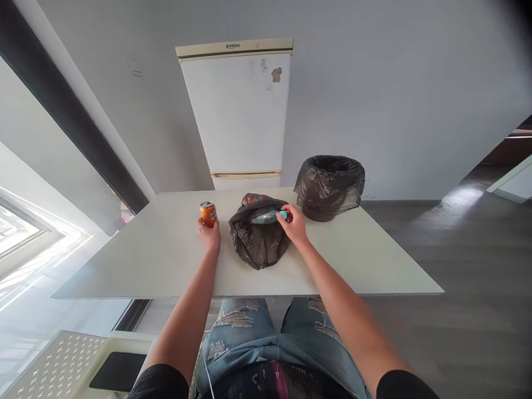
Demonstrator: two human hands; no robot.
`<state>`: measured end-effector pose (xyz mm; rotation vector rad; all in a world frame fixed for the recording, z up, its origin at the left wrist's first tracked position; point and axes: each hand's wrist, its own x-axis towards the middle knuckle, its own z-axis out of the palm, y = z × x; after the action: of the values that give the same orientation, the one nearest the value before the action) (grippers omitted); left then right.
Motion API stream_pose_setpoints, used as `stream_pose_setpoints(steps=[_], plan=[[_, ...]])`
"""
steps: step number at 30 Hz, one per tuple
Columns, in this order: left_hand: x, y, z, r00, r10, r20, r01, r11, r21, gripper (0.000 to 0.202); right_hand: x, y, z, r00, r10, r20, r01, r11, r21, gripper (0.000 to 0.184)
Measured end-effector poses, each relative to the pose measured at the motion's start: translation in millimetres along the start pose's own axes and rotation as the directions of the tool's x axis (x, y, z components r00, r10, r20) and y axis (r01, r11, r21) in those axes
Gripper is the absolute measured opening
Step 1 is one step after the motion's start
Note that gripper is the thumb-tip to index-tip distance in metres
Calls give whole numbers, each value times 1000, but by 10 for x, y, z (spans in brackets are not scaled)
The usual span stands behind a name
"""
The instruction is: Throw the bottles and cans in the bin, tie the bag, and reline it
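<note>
My left hand is closed around an orange soda can, which stands upright at the left of the table. To its right lies a dark, thin plastic bag with its mouth toward me. A clear plastic bottle with a turquoise cap sits in the bag's opening, lying on its side. My right hand pinches the bottle by its cap end. Something red, perhaps another can, shows at the far side of the bag; its kind is hard to make out.
A bin lined with a dark plastic bag stands on the back right of the white table. Behind the table are a white fridge and a grey wall. At lower left, a dark flat object lies on a pale surface.
</note>
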<state>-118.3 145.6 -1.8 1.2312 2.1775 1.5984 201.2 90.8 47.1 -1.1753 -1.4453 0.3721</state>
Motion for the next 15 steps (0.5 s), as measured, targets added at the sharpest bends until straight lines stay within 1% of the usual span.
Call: stream_pose_setpoints(steps=[2,4,7,9,10,11,12,13,14,15], plan=[[-3,16,6,1000,-23,6,23,1000,20,54,7,-10,-32,993,11,-118,0,996,93,32],[-6,40,9,999,-44,10,43,998,36,57,17,1,-63,975,39,-219,-1,986,168,34],[-27,90,-3,998,-55,14,54,997,54,68,36,34,-94,925,87,-371,12,966,258,32],[-59,135,-35,998,-46,-30,47,998,49,72,50,50,-101,890,142,-432,11,943,333,32],[-80,163,-60,997,-27,-75,29,999,33,70,57,54,-98,881,187,-435,-1,920,392,32],[-102,194,-90,992,7,-128,-6,1000,2,64,65,55,-92,880,243,-408,-25,882,470,33],[-124,229,-124,983,50,-176,-60,997,-52,55,73,52,-83,885,300,-356,-59,831,553,34],[-145,267,-160,975,92,-203,-121,983,-136,44,79,48,-71,892,345,-292,-95,775,625,36],[-164,305,-196,975,124,-187,-170,953,-252,32,85,42,-56,899,372,-232,-125,724,678,38],[-180,343,-229,982,147,-116,-182,901,-395,22,88,35,-40,906,383,-180,-150,688,710,40]])
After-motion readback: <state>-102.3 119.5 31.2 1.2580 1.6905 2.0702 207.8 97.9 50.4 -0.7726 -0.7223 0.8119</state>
